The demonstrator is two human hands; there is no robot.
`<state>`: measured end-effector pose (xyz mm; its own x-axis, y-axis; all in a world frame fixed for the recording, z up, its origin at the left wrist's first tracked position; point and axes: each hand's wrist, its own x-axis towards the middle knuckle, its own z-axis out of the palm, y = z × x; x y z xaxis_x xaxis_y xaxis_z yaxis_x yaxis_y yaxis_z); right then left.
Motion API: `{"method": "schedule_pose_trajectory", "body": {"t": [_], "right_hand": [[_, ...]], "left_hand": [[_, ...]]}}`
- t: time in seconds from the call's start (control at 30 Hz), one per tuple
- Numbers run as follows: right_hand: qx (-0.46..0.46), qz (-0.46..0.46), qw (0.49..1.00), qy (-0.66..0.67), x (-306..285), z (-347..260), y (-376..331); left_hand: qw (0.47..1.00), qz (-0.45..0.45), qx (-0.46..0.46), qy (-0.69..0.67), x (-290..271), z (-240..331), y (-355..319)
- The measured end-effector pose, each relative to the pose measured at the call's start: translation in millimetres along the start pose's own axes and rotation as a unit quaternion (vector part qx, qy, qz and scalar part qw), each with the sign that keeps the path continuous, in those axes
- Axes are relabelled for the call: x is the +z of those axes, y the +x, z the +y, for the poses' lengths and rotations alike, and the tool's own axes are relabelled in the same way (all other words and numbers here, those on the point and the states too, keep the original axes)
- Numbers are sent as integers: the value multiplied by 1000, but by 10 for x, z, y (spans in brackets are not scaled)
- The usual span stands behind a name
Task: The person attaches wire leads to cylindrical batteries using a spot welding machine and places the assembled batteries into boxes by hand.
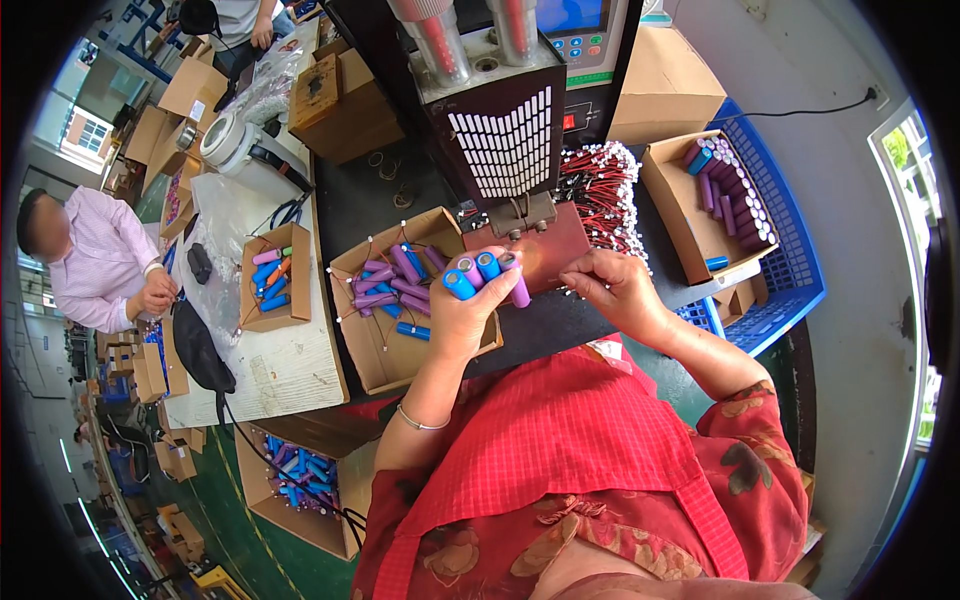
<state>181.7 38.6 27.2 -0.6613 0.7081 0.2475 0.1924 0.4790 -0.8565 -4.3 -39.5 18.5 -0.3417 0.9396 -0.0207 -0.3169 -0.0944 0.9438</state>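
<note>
Several cylindrical battery cells [487, 266], blue and purple, sit side by side in my left hand [458, 322], its fingers closed round them with the round ends showing. My right hand [622, 293] is in a pinch just right of the cells, at the edge of a reddish-brown plate [572, 240]; whatever is between its fingertips is too small to make out. Above the plate stands the dark head of a bench welding machine [500, 145]. Red and black wire leads with white connectors [600, 195] lie in a pile behind my right hand.
A cardboard box [375, 372] of wired cells is left of my left hand, with a smaller box [275, 320] beyond it. At right, another box [668, 190] of cells rests by a blue basket [800, 250]. A co-worker [105, 255] is at far left.
</note>
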Motion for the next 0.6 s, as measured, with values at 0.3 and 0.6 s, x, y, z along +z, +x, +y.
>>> {"method": "schedule_pose_trajectory", "body": {"t": [0.3, 0.6], "right_hand": [[-208, 155, 965, -40, 184, 184, 110], [-195, 115, 969, -101, 128, 66, 198]], "left_hand": [[956, 26, 154, 247, 52, -152, 109], [941, 38, 189, 278, 33, -217, 135]]}}
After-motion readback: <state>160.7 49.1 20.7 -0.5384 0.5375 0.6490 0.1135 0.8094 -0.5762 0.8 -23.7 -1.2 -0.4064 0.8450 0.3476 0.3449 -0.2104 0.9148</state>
